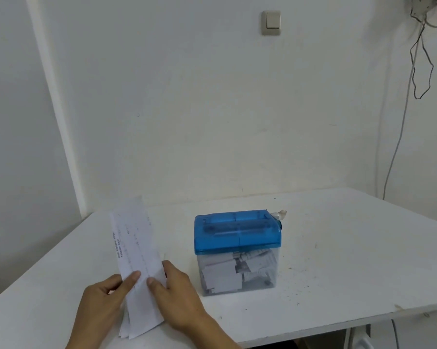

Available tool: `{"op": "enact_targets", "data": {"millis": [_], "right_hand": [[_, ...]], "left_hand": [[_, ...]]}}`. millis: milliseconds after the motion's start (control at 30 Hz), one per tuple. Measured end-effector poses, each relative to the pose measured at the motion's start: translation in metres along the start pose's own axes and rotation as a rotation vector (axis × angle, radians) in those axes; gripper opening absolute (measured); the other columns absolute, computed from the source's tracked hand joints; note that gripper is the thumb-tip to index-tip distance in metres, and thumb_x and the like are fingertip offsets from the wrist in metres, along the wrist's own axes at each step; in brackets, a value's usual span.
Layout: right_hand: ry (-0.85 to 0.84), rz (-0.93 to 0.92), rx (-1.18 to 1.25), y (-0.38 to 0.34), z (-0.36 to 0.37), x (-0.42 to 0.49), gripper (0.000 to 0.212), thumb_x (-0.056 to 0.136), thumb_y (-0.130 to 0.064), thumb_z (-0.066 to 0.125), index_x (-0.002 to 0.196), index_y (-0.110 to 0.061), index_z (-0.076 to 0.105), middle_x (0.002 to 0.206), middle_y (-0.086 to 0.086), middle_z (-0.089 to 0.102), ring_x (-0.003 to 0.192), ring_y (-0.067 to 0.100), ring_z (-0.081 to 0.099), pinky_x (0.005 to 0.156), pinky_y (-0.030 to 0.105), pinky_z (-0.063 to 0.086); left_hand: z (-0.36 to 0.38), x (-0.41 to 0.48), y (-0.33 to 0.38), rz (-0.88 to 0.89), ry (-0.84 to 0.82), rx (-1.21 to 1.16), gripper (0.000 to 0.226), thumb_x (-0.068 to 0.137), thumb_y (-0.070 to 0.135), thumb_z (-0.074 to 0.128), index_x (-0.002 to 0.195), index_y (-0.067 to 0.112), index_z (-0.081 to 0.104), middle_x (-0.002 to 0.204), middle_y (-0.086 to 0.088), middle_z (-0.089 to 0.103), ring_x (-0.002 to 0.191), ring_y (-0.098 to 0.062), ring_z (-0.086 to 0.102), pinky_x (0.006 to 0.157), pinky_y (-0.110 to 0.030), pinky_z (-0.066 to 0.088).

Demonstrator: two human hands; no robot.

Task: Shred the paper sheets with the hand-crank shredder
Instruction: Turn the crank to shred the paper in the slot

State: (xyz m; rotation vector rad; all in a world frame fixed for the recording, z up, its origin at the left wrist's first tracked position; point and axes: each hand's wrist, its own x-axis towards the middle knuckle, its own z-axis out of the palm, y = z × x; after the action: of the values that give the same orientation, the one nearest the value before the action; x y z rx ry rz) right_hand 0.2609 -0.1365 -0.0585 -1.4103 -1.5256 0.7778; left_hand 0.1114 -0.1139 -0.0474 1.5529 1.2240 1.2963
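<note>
A white painted wall (187,109) was seen far beyond the grip, filling most of the view, with a paler vertical band running down it above and to the left of the held paper. A white table (338,260) was spread beneath and around the grip, its top scuffed and marked. Dark specks (295,285) were scattered over the table well to the right of the grip, and the front edge was chipped further right.

The hand-crank shredder (237,235) was stood on the table just to the right of the grip, apart from both hands. Its blue translucent lid was set on a clear bin (262,273) partly filled with cut paper pieces. A short taped stub (279,215) was seen at the lid's far right corner.

The paper sheets (136,248), a narrow printed bundle, were held up off the table and leaned away from the person. They were pinched near their lower part by the left hand (101,301), thumb laid on the front face and fingers curled behind. The right edge was gripped by the right hand (179,295), thumb pressed on the front beside the left thumb.

A grey cable (399,137) was hung down the wall far to the right of the grip, and a light switch (271,22) was mounted high above and to its right.
</note>
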Motion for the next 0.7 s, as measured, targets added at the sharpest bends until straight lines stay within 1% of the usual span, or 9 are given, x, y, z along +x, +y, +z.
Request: {"op": "enact_targets", "data": {"millis": [67,133,200,267,333,433,533,633,700], "right_hand": [[-0.012,0.001,-0.003,-0.001,-0.001,-0.002,0.041,0.097,-0.058,0.039,0.129,-0.035,0.050,0.132,-0.013,0.059,0.115,0.014,0.059,0.101,0.039,0.053],[-0.016,0.000,-0.012,-0.003,-0.002,-0.005,0.042,0.096,-0.057,0.038,0.127,-0.033,0.054,0.129,-0.011,0.062,0.114,0.015,0.060,0.100,0.040,0.052],[-0.020,-0.003,-0.034,-0.004,-0.004,-0.006,0.040,0.097,-0.054,0.037,0.123,-0.030,0.056,0.125,-0.009,0.063,0.112,0.016,0.060,0.099,0.042,0.052],[-0.036,-0.005,-0.056,-0.004,-0.005,-0.007,0.035,0.099,-0.049,0.037,0.119,-0.026,0.056,0.124,-0.007,0.063,0.110,0.018,0.060,0.099,0.043,0.051],[-0.064,0.002,-0.074,-0.003,-0.005,-0.006,0.032,0.101,-0.044,0.036,0.115,-0.021,0.053,0.125,-0.003,0.061,0.109,0.020,0.059,0.099,0.044,0.051],[-0.109,0.018,-0.091,-0.004,-0.004,-0.007,0.033,0.101,-0.044,0.035,0.119,-0.021,0.050,0.130,-0.003,0.059,0.113,0.023,0.058,0.101,0.046,0.051],[-0.121,0.018,-0.048,-0.004,-0.004,-0.007,0.035,0.099,-0.044,0.037,0.127,-0.026,0.048,0.133,-0.005,0.058,0.116,0.022,0.059,0.102,0.045,0.050],[-0.078,0.012,0.057,-0.004,-0.008,-0.007,0.038,0.098,-0.038,0.041,0.135,-0.030,0.044,0.129,-0.006,0.061,0.115,0.017,0.060,0.103,0.041,0.051],[-0.046,0.005,0.099,-0.004,-0.010,-0.007,0.037,0.100,-0.031,0.042,0.138,-0.028,0.043,0.129,-0.008,0.059,0.116,0.014,0.059,0.104,0.036,0.050]], "left_hand": [[-0.001,0.000,-0.001,-0.022,0.012,-0.015,0.032,0.078,0.033,0.079,0.074,0.001,0.076,0.077,-0.017,0.073,0.074,-0.031,0.062,0.072,-0.034,0.044],[-0.001,-0.001,0.001,-0.018,0.039,-0.030,0.028,0.083,0.033,0.076,0.064,0.011,0.077,0.073,-0.012,0.074,0.074,-0.029,0.061,0.074,-0.036,0.044],[0.001,-0.005,0.008,0.014,0.051,-0.019,0.037,0.090,0.032,0.069,0.055,0.020,0.076,0.063,-0.001,0.073,0.070,-0.030,0.060,0.069,-0.031,0.045],[0.003,-0.007,0.012,0.036,0.057,0.005,0.050,0.096,0.030,0.060,0.049,0.017,0.069,0.046,0.006,0.062,0.059,-0.026,0.052,0.055,-0.019,0.041],[0.003,-0.009,0.014,0.046,0.057,0.036,0.054,0.100,0.032,0.051,0.050,0.013,0.061,0.039,0.005,0.055,0.055,-0.024,0.047,0.054,-0.027,0.037],[0.002,-0.004,0.006,0.047,0.065,0.043,0.054,0.097,0.045,0.044,0.066,0.011,0.071,0.056,0.000,0.068,0.067,-0.030,0.060,0.062,-0.036,0.040],[0.004,-0.005,0.003,0.035,0.039,0.032,0.055,0.095,0.052,0.035,0.082,0.015,0.073,0.074,-0.001,0.073,0.079,-0.025,0.066,0.067,-0.032,0.045],[0.008,-0.010,0.008,0.030,-0.044,0.001,0.044,0.102,0.041,0.040,0.090,0.017,0.074,0.079,0.000,0.076,0.080,-0.018,0.070,0.069,-0.029,0.047],[0.007,-0.009,0.008,0.041,-0.059,0.021,0.039,0.103,0.034,0.044,0.088,0.016,0.076,0.080,0.002,0.077,0.079,-0.018,0.071,0.069,-0.030,0.047]]}}
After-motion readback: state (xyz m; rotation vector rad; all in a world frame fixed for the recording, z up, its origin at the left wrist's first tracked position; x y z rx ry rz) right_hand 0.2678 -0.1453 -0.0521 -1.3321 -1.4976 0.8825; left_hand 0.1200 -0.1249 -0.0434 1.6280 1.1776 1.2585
